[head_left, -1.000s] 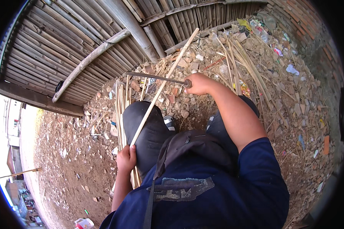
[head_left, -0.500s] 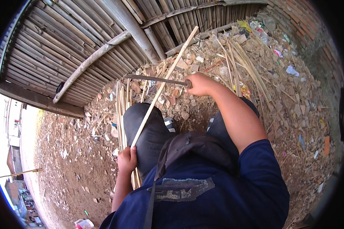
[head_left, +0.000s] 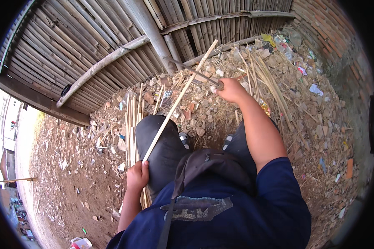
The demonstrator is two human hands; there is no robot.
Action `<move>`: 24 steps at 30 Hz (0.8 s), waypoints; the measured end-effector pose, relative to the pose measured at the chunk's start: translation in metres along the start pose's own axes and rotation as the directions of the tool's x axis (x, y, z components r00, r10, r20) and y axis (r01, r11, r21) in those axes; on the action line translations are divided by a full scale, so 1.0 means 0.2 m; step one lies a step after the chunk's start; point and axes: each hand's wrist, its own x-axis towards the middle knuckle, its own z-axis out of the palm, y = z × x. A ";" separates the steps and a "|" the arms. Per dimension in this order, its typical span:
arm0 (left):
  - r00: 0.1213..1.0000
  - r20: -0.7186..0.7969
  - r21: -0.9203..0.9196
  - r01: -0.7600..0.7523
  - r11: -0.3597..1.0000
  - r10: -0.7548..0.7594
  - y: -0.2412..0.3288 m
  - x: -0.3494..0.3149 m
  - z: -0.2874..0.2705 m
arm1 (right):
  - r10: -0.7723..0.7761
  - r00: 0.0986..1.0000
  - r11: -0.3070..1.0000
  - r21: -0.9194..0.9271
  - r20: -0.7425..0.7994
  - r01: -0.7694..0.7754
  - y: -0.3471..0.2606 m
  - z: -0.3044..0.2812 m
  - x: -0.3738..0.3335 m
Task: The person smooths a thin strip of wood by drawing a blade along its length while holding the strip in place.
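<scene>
My left hand [head_left: 138, 175] is closed around the near end of a long pale bamboo strip [head_left: 180, 100]. The strip slants up and away to the right, across my left thigh. In my right hand [head_left: 232, 91] is the handle of a machete [head_left: 197, 76] with a dark, narrow blade. The blade crosses the strip near its far end and points toward the bamboo wall. Whether it touches the strip, I cannot tell. Beside my left leg lies a bundle of similar bamboo strips [head_left: 131, 129], its near part hidden behind my left hand and arm.
Ahead stands a bamboo wall [head_left: 91, 50] with a thick post [head_left: 151, 33]; a brick wall [head_left: 328, 29] rises at the right. More split bamboo [head_left: 274, 85] lies right of my right hand. Stones and litter cover the ground. A white container [head_left: 81, 243] sits at the lower left.
My right hand has moved away from me and slightly right, carrying the machete farther up the strip and tilting its blade. My left hand keeps its hold on the strip.
</scene>
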 end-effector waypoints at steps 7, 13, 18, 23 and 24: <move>0.999 0.038 -0.007 0.026 1.000 -0.026 0.00 0.00 -0.02 | -0.159 0.985 0.962 -0.215 0.067 0.170 -0.21 -0.01 -0.13; 0.998 0.063 -0.065 0.028 0.997 -0.024 -0.02 0.02 -0.02 | 0.011 0.998 1.000 -0.023 0.065 -0.010 -0.02 -0.02 -0.01; 0.998 0.057 -0.030 0.043 0.999 -0.042 0.02 0.01 -0.03 | 0.037 0.999 0.996 -0.084 -0.014 -0.038 -0.08 -0.03 -0.06; 0.998 0.040 0.037 0.041 0.999 -0.042 -0.01 -0.01 -0.02 | -0.132 0.953 0.918 -0.329 0.274 0.221 -0.33 -0.01 -0.17; 0.999 0.036 0.037 0.039 0.999 -0.041 -0.01 -0.01 -0.02 | -0.134 0.953 0.917 -0.330 0.271 0.223 -0.32 -0.01 -0.16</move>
